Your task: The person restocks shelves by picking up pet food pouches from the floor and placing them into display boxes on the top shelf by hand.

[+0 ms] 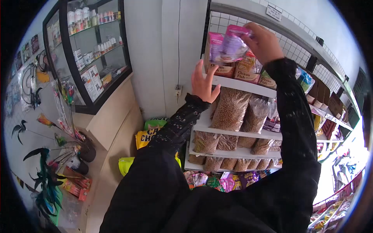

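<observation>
At the top shelf, my right hand (263,43) is closed on the upper edge of a pink and purple pouch (234,43), which is slightly blurred. A similar pink pouch (215,42) stands just left of it, partly covered. Below them sit cardboard display boxes printed "Ocean Fish" (247,74), with more pouches in them. My left hand (203,84) is raised in front of the shelf's left end, fingers spread and holding nothing. Close by on the shelf below is a clear bag of brown pellets (230,109).
Lower shelves (250,134) carry several more pellet bags (206,142). Colourful packets (233,181) lie at the bottom. To the left stands a glass cabinet (87,105) with bottles, beside feather toys (46,182) on the wall side. A yellow bag (143,139) rests by the wall.
</observation>
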### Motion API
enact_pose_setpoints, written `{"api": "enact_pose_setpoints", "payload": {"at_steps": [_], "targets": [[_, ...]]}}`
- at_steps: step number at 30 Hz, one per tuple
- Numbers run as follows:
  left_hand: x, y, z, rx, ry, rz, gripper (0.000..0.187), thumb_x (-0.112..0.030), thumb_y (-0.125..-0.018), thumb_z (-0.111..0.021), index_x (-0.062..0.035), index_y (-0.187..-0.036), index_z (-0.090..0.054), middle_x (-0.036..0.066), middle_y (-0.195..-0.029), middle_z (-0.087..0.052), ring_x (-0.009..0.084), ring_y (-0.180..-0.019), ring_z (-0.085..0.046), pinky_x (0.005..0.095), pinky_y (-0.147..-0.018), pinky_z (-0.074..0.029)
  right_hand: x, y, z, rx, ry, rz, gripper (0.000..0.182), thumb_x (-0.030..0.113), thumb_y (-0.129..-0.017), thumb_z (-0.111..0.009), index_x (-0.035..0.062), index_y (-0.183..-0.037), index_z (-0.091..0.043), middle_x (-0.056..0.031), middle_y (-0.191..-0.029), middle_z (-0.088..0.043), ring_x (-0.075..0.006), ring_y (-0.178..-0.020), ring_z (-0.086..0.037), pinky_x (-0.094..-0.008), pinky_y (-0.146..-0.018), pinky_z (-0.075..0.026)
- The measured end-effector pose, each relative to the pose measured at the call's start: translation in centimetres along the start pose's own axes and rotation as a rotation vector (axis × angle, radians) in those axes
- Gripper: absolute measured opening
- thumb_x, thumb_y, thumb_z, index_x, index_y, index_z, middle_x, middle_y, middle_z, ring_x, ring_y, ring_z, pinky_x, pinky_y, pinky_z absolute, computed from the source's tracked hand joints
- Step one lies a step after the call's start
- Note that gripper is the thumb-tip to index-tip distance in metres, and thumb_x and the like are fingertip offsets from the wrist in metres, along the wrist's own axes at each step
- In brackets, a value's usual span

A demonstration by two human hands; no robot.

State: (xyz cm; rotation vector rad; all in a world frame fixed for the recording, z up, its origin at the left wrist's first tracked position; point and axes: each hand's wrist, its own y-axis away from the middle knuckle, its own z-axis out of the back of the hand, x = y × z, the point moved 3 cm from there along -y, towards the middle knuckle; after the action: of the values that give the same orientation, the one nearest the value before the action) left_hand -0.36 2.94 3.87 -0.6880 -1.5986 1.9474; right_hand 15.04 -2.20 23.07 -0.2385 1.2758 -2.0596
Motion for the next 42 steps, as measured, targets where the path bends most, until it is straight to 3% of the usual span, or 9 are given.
{"api": "enact_pose_setpoints", "payload": {"at_steps": [3,6,15,18,23,25,29,37,42], "targets": [[0.4,-0.4,-1.6,-0.005,0.013,0.035,0.068,-0.026,-0.068,-0.060,-0.0163,-0.129,-0.032,0.025,-0.132,-0.022,0.0406,-0.117,-0.028,0.0494,-0.093,-0.024,-1.1,-2.0,-2.6,-0.059,0.145,0.103,0.026,0.021,-0.076,-0.058,0.0075,-0.098,-0.052,-0.0138,-0.076,-0.058,-0.0275,-0.072,-0.058,-0.0355,-0.061,-0.045],[1.0,-0.2,-3.0,-0.007,-0.019,0.039,0.070,-0.027,-0.068,-0.059,-0.0182,-0.131,-0.029,0.025,-0.133,-0.022,0.0399,-0.116,-0.029,0.0495,-0.093,-0.024,-2.0,-3.3,-4.8,0.011,0.200,-0.014,0.028,0.022,-0.076,-0.058,0.0077,-0.098,-0.052,-0.0142,-0.075,-0.058,-0.0325,-0.074,-0.056,-0.0411,-0.063,-0.044],[1.4,0.5,-4.2,-0.016,-0.150,0.014,0.072,-0.033,-0.069,-0.055,-0.0226,-0.134,-0.025,0.024,-0.133,-0.024,0.0365,-0.111,-0.035,0.0479,-0.091,-0.026,-3.1,-1.5,-11.4,0.298,0.324,-0.209,0.026,0.020,-0.074,-0.057,0.0083,-0.096,-0.052,-0.0158,-0.079,-0.058,-0.0344,-0.079,-0.056,-0.0431,-0.070,-0.045],[1.6,0.7,-4.1,-0.015,-0.169,0.013,0.072,-0.034,-0.069,-0.054,-0.0228,-0.134,-0.025,0.023,-0.133,-0.024,0.0357,-0.110,-0.036,0.0474,-0.091,-0.027,-2.5,0.2,-11.4,-0.016,0.210,-0.191,0.024,0.020,-0.075,-0.054,0.0084,-0.095,-0.052,-0.0160,-0.084,-0.057,-0.0345,-0.083,-0.055,-0.0435,-0.072,-0.045],[1.6,0.8,-4.4,-0.004,-0.200,0.022,0.070,-0.036,-0.070,-0.054,-0.0226,-0.133,-0.027,0.023,-0.133,-0.024,0.0344,-0.110,-0.036,0.0459,-0.089,-0.028,0.6,2.5,-10.4,-0.063,0.214,-0.045,0.025,0.021,-0.076,-0.051,0.0087,-0.097,-0.052,-0.0159,-0.088,-0.057,-0.0334,-0.087,-0.055,-0.0434,-0.071,-0.045],[1.6,0.9,-4.5,0.002,-0.202,0.022,0.069,-0.036,-0.070,-0.054,-0.0224,-0.133,-0.028,0.023,-0.133,-0.024,0.0342,-0.109,-0.036,0.0455,-0.089,-0.028,-0.6,3.9,-12.9,0.468,0.233,-0.169,0.025,0.021,-0.078,-0.048,0.0077,-0.098,-0.053,-0.0164,-0.085,-0.057,-0.0331,-0.086,-0.055,-0.0441,-0.070,-0.045],[1.6,1.0,-4.5,0.008,-0.189,0.032,0.063,-0.036,-0.071,-0.053,-0.0202,-0.129,-0.034,0.023,-0.133,-0.024,0.0345,-0.109,-0.036,0.0449,-0.088,-0.028,0.6,3.9,-13.2,0.642,0.176,-0.218,0.026,0.019,-0.078,-0.047,0.0070,-0.099,-0.055,-0.0167,-0.082,-0.058,-0.0329,-0.085,-0.055,-0.0444,-0.070,-0.045],[1.8,1.2,-5.0,-0.008,-0.164,0.012,0.057,-0.038,-0.071,-0.052,-0.0164,-0.122,-0.040,0.023,-0.133,-0.025,0.0359,-0.108,-0.036,0.0467,-0.088,-0.027,-1.2,2.7,-15.9,0.782,0.164,-0.005,0.031,0.015,-0.076,-0.046,0.0109,-0.104,-0.057,-0.0183,-0.082,-0.059,-0.0352,-0.082,-0.053,-0.0423,-0.072,-0.044],[1.9,1.2,-5.3,-0.039,-0.181,0.006,0.058,-0.039,-0.071,-0.052,-0.0188,-0.124,-0.039,0.024,-0.133,-0.025,0.0362,-0.106,-0.037,0.0472,-0.087,-0.027,-1.5,3.5,-16.3,0.717,0.174,-0.051,0.032,0.015,-0.075,-0.046,0.0107,-0.105,-0.057,-0.0184,-0.082,-0.057,-0.0352,-0.081,-0.051,-0.0419,-0.073,-0.043]]}}
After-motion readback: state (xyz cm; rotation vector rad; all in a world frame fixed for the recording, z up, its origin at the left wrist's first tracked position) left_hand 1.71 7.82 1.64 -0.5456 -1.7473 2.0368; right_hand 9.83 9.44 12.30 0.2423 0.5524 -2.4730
